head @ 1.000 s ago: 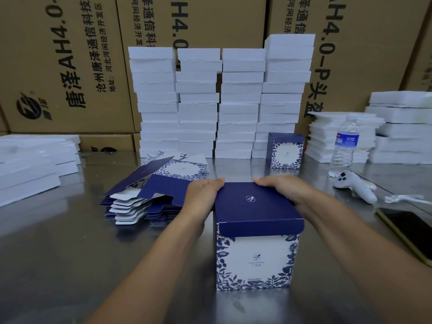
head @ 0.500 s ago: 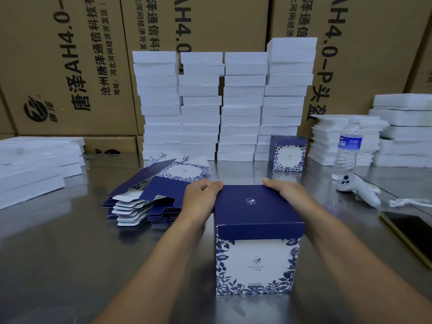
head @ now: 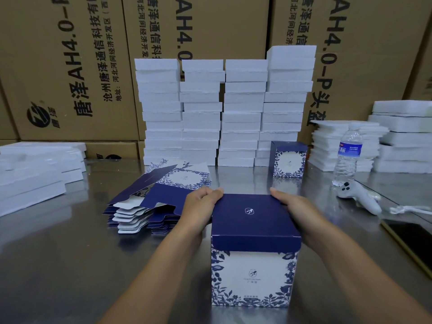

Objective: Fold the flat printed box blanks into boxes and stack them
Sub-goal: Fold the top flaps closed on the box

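Both my hands clasp the lid of a folded box [head: 253, 272], navy on top with a blue leaf print on its white walls. It stands upright on the steel bench [head: 58, 265] directly in front of me. My left hand [head: 198, 206] grips the lid's far left corner, thumb on the navy top and fingers [head: 209, 192] curled tight against the edge. My right hand [head: 297, 211] lies along the lid's right edge, thumb at the far right corner, its other fingers tucked down the side and out of view.

Just beside my left hand lies a fanned pile of flat blanks [head: 159, 197], the topmost partly raised. A second folded box [head: 288, 160] stands well back, at the foot of four tall stacks of white foam slabs [head: 224, 108]. Lower white piles [head: 35, 174] sit at either end of the bench. To the right, a water bottle [head: 347, 157] stands upright with a grey controller [head: 360, 198] lying near its base, and a dark phone [head: 411, 239] rests at the bench's edge. Brown cartons [head: 70, 66] printed with black lettering form the wall behind.
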A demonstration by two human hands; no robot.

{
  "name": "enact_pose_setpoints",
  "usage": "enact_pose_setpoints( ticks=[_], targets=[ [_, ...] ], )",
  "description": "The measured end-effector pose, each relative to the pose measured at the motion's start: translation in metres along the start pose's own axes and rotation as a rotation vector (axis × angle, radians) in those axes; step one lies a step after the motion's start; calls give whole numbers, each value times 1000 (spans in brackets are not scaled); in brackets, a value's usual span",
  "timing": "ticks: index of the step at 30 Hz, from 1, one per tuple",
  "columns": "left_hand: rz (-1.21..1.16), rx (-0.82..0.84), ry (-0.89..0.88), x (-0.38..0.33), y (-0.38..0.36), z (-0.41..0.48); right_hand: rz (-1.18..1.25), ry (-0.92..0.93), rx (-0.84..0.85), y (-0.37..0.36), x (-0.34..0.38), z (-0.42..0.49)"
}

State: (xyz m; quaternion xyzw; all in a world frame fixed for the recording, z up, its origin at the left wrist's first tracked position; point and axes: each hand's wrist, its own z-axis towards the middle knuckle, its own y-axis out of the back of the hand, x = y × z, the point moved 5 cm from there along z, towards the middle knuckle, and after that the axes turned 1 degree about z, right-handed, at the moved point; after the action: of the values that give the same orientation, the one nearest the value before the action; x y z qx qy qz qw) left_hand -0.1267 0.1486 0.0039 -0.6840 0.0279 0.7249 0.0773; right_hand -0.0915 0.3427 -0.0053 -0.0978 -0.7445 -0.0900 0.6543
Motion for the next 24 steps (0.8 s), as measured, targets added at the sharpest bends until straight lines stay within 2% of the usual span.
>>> enact_pose_setpoints(
  ticks=[3,6,12,14,16,18,20,22,24],
  targets=[
    [2,9,8,-1,-1,0,-56,44,-11,0,6,0],
    [6,11,14,-1,0,1,-121,254,-8,-1,22,-16],
    [0,14,34,1,1,3,-282,661,186,-6,32,-85],
    [-22,0,50,0,0,0,-389,727,169,-13,27,-98],
    [-83,-57,27,0,0,-7,-512,803,83,-18,23,-100],
    [-119,-159,-89,-2,4,-17,-559,862,16,-21,21,-97],
    [-16,-211,-288,-8,7,-32,-544,916,-30,-20,20,-93],
    [98,-124,-481,-15,4,-49,-542,972,-76,-19,19,-87],
    [315,6,-635,-20,-3,-61,-539,1016,-117,-19,18,-79]
  ],
)
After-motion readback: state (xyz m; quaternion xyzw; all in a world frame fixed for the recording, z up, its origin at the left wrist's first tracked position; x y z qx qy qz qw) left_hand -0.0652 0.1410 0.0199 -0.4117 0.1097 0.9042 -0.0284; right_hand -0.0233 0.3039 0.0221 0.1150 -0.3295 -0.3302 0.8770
